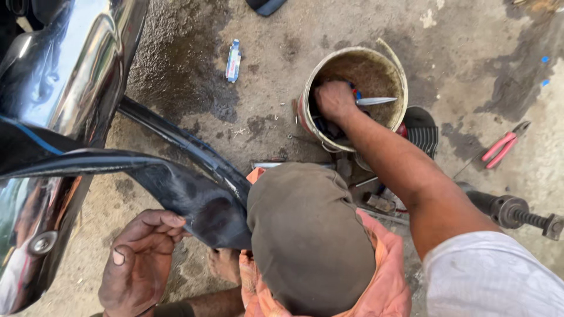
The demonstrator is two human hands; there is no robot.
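The right hand reaches into a rusty tin bucket of tools on the concrete floor, closed around something among them; what it grips I cannot tell. A metal blade juts beside it. The left hand pinches the edge of a black motorcycle fender. Pink-handled pliers lie well apart.

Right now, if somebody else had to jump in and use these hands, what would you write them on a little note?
Left hand: fingers curled round the edge of the black mudguard, holding it beside the shiny motorbike body.
Right hand: down inside the rusty tool bucket, closed among the tools next to a silvery metal tool; what it grips is hidden.
Nearby on the concrete: red-handled pliers, a threaded metal shaft, a small blue-and-white tube.
Done: mudguard is in hand.
Left: nothing has come out of the bucket yet.
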